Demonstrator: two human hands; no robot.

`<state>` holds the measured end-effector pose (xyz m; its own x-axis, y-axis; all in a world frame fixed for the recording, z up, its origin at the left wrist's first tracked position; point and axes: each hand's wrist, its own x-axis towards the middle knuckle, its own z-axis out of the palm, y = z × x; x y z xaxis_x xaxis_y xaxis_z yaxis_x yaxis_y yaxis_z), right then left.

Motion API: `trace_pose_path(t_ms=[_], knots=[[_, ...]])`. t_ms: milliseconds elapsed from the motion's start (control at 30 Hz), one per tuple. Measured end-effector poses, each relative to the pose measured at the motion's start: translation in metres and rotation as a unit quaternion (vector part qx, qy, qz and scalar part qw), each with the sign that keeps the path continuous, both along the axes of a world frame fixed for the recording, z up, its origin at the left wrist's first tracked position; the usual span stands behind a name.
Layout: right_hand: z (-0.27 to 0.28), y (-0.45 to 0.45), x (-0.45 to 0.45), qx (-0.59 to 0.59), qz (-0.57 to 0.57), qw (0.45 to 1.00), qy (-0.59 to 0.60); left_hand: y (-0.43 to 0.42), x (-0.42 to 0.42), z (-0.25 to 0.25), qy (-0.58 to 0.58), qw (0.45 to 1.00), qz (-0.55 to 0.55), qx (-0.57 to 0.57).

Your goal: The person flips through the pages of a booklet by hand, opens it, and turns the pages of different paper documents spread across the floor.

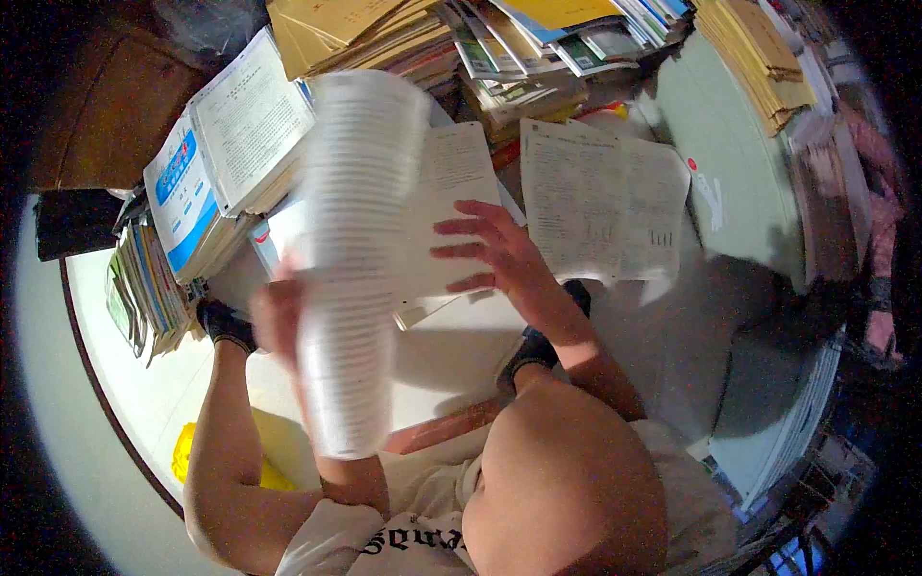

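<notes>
A printed paper sheet (360, 250), smeared by motion and curved, stands raised in front of me. My left hand (279, 312) grips its left edge, with the fingers partly blurred and hidden behind it. To the right, my right hand (485, 250) is held with its fingers spread and nothing in them, over another printed sheet (456, 168). Farther right, a wide printed sheet with two text columns (605, 202) lies flat. At the left, a blue and white booklet (178, 197) and a white printed page (252, 120) lie on top of a paper stack.
Brown envelopes (336, 34) and stacked magazines (538, 86) stand at the back. More envelopes (759, 67) are piled at the right. Thin booklets (149, 288) lean at the far left. A yellow bag (184, 451) lies beside my leg.
</notes>
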<state>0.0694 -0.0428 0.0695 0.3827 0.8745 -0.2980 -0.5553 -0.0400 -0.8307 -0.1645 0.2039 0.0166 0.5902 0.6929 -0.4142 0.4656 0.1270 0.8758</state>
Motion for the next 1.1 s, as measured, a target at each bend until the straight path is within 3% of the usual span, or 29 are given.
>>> trace_pose_path(t_ms=[67, 100, 167, 200, 267, 367, 433, 500, 600, 633, 733, 800, 833, 867, 1000, 1100], knots=[[0.026, -0.012, -0.003, 0.134, 0.010, 0.974, 0.182, -0.058, 0.045, 0.022, -0.061, 0.997, -0.048, -0.004], [0.026, -0.020, -0.006, 0.134, 0.010, 0.974, 0.181, -0.089, 0.066, 0.043, -0.090, 0.993, -0.069, 0.009], [0.024, -0.034, -0.006, 0.117, -0.077, 0.989, 0.049, -0.151, 0.107, 0.084, -0.150, 0.982, -0.111, 0.034], [0.025, -0.037, -0.001, 0.116, -0.076, 0.989, 0.048, -0.154, 0.128, 0.111, -0.117, 0.953, -0.242, 0.140], [0.027, -0.043, 0.012, -0.042, -0.100, 0.993, -0.055, -0.170, 0.139, 0.103, -0.109, 0.917, -0.312, 0.222], [0.001, -0.066, 0.024, -0.158, -0.180, 0.967, -0.088, -0.185, 0.147, 0.082, -0.194, 0.902, -0.331, 0.197], [-0.052, -0.089, 0.027, -0.198, -0.216, 0.951, -0.096, -0.188, 0.148, 0.062, -0.181, 0.904, -0.341, 0.181], [-0.109, -0.117, 0.038, -0.216, -0.241, 0.927, -0.189, -0.180, 0.146, 0.045, -0.156, 0.906, -0.358, 0.162], [-0.119, -0.136, 0.051, -0.217, -0.205, 0.934, -0.195, -0.168, 0.144, 0.033, -0.155, 0.951, -0.205, 0.170], [-0.121, -0.141, 0.057, -0.257, -0.191, 0.897, -0.306, -0.160, 0.140, 0.026, -0.155, 0.953, -0.172, 0.194], [-0.097, -0.164, 0.076, -0.239, -0.218, 0.903, -0.282, -0.143, 0.136, 0.011, -0.117, 0.960, -0.087, 0.240], [-0.085, -0.186, 0.106, -0.218, -0.236, 0.903, -0.284, -0.134, 0.131, -0.009, -0.120, 0.961, -0.082, 0.236], [-0.088, -0.201, 0.124, -0.262, -0.233, 0.886, -0.302, -0.133, 0.130, -0.013, -0.106, 0.960, -0.088, 0.242], [-0.091, -0.215, 0.136, -0.210, -0.252, 0.911, -0.250, -0.137, 0.132, -0.017, -0.109, 0.960, -0.090, 0.241], [-0.126, -0.287, 0.210, -0.270, -0.219, 0.884, -0.312, -0.156, 0.143, -0.030, -0.120, 0.981, -0.081, 0.129], [-0.130, -0.301, 0.237, -0.263, -0.213, 0.884, -0.322, -0.166, 0.165, -0.034, -0.119, 0.977, -0.101, 0.146]])
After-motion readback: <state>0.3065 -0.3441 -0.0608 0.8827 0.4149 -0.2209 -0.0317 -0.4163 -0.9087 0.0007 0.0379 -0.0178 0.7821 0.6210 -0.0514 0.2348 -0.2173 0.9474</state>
